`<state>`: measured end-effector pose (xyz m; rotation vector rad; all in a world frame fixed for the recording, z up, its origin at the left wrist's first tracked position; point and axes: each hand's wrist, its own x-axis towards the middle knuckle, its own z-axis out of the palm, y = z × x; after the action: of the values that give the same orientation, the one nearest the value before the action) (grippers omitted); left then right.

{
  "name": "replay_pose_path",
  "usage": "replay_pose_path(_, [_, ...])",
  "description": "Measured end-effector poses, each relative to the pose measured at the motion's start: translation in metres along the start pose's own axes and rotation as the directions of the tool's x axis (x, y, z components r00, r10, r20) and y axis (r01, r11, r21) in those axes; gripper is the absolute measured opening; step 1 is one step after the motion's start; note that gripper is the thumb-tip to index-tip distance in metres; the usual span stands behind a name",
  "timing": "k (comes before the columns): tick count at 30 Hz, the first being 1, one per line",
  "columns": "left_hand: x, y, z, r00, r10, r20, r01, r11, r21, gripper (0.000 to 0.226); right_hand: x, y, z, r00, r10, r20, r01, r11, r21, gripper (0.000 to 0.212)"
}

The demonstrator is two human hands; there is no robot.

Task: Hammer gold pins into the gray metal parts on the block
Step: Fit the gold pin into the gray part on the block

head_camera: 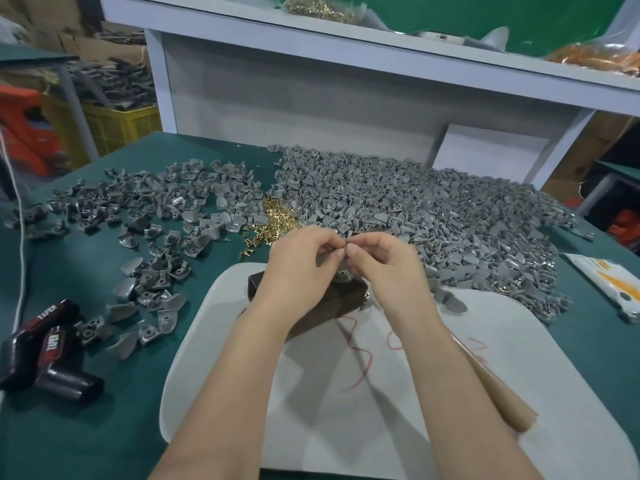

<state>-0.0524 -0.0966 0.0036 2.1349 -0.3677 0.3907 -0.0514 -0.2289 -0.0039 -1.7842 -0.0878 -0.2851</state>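
Head: left hand (300,259), right hand (380,263) round part (346,240)

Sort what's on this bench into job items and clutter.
Job: gold pins, gray metal parts, block, wooden handle, likely the hammer's, left hand and right hand pinching a small piece.
Lying about: black tape tool, white packet, yellow crate.

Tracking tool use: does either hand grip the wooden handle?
No: left hand and right hand pinch a small piece above the block.
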Motion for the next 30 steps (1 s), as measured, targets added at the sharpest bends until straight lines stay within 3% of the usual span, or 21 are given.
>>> replay_pose_path(3, [0.000, -0.001, 0.000, 0.999, -0.033, 0.028, 0.032, 0.999, 0.041, 0.009, 0.001, -0.001, -0.002, 1.000, 0.006, -0.013, -0.006, 0.999, -0.038, 0.019])
replay_pose_path(5, [0.001, -0.005, -0.002, 0.996, -0.081, 0.046, 0.078, 0.995, 0.070, 0.009, 0.001, 0.000, -0.005, 0.998, -0.052, -0.031, 0.044, 0.979, -0.199, 0.024])
replay_pose_path(9, [-0.001, -0.011, -0.003, 0.978, -0.157, 0.140, 0.122, 0.966, 0.227, 0.009, -0.003, 0.001, -0.006, 0.985, -0.139, 0.102, 0.172, 0.804, -0.570, 0.020])
replay_pose_path(12, [-0.001, -0.011, -0.001, 0.975, -0.159, 0.155, 0.111, 0.954, 0.279, 0.011, -0.004, 0.000, -0.005, 0.969, -0.165, 0.185, 0.248, 0.686, -0.684, 0.006])
replay_pose_path(17, [0.000, -0.011, 0.000, 0.974, -0.152, 0.167, 0.101, 0.955, 0.278, 0.011, -0.003, -0.003, 0.004, 0.959, -0.154, 0.239, 0.284, 0.583, -0.761, 0.012])
replay_pose_path(19, [0.000, -0.011, 0.000, 0.975, -0.153, 0.163, 0.105, 0.956, 0.273, 0.011, -0.004, -0.001, 0.007, 0.963, -0.147, 0.226, 0.269, 0.589, -0.762, 0.011])
replay_pose_path(24, [-0.001, -0.011, 0.000, 0.977, -0.153, 0.150, 0.111, 0.960, 0.258, 0.012, -0.009, 0.004, 0.007, 0.989, -0.129, 0.066, 0.142, 0.759, -0.635, 0.007])
replay_pose_path(30, [-0.001, -0.010, 0.001, 0.977, -0.160, 0.141, 0.119, 0.957, 0.265, 0.012, -0.007, 0.008, 0.006, 0.984, -0.169, 0.056, 0.166, 0.754, -0.636, 0.005])
